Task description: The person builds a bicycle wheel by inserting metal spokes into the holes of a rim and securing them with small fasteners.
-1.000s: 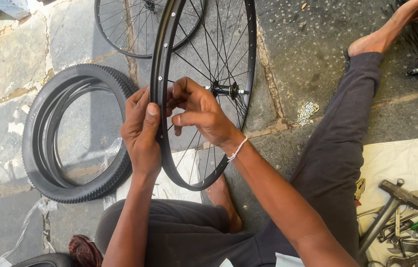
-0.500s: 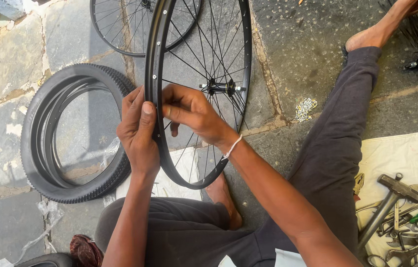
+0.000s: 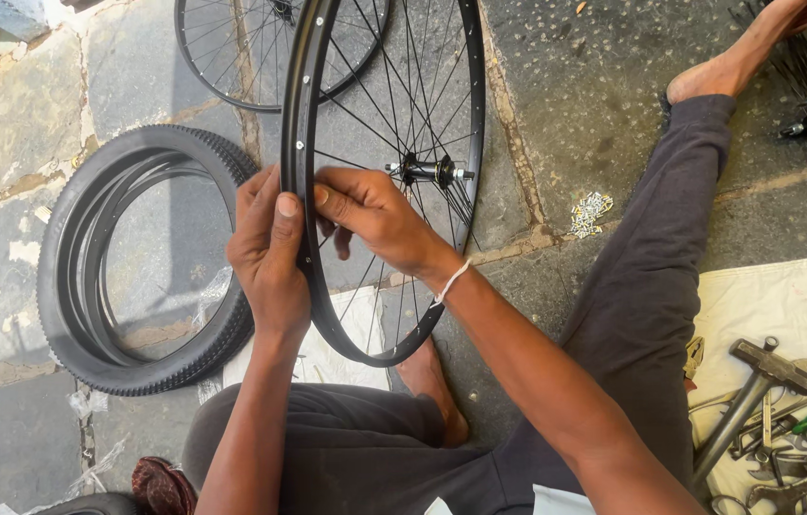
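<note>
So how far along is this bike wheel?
Done: spokes already run from hub to black rim. In hand: left hand steadies the rim while right hand works at its inner edge. Left: the tyre lies unmounted on the paving.

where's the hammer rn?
In the head view the hammer lies at the lower right on the pale cloth, among the wrenches, just beyond the person's right leg and away from both hands on the wheel rim.
</note>
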Available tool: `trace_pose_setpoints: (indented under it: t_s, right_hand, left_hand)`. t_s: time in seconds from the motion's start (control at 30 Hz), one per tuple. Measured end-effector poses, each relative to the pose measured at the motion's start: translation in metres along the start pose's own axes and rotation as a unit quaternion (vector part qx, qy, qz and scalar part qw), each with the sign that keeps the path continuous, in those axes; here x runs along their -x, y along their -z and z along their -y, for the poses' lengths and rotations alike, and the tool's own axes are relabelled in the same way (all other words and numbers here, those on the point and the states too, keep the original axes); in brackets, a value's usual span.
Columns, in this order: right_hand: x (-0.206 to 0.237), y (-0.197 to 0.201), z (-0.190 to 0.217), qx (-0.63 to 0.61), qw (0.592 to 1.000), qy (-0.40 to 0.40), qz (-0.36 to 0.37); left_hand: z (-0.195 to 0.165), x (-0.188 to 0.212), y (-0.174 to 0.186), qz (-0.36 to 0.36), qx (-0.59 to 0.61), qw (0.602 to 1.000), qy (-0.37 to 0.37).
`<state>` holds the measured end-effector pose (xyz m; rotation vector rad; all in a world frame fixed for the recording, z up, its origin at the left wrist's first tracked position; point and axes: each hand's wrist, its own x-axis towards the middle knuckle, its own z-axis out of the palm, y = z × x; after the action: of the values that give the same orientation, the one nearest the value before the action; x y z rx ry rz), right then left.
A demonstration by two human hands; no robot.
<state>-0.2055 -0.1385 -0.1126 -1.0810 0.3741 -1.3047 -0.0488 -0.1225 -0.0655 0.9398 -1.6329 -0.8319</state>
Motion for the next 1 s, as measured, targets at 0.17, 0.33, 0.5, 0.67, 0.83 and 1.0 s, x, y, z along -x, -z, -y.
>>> trace_pose_setpoints:
  t_s: [0.17,0.33,0.5,0.67,0.83,1.0]
  right_hand:
    - [0.028,0.038,-0.018,-0.039,0.973,0.019,-0.225]
    - [0.083,0.077,-0.057,0.463,0.806,-0.090,-0.359]
    - [0.100,0.063,-0.051,0.154,0.921,-0.154,-0.324]
    - [0.058,0.033,-0.034,0.210,0.943,0.103,-0.236]
    - [0.022,0.065,-0.064,0.494,0.774,0.005,-0.396]
    - [0.023,0.114,-0.111,0.655,0.643,-0.212,-0.334]
  left_hand:
    - [0.001,0.028,-0.015,-0.072,-0.023,0.995,0.060]
    - [0.009,0.032,-0.030,-0.056,0.112,0.970,0.208]
    - [0.015,-0.008,-0.039,0.064,0.101,0.992,0.049]
    - [0.001,-0.016,-0.058,0.080,0.271,0.954,0.100]
    - [-0.001,-0.012,-0.063,0.049,0.178,0.978,0.095]
    - [0.001,-0.003,-0.060,0.042,0.154,0.982,0.102]
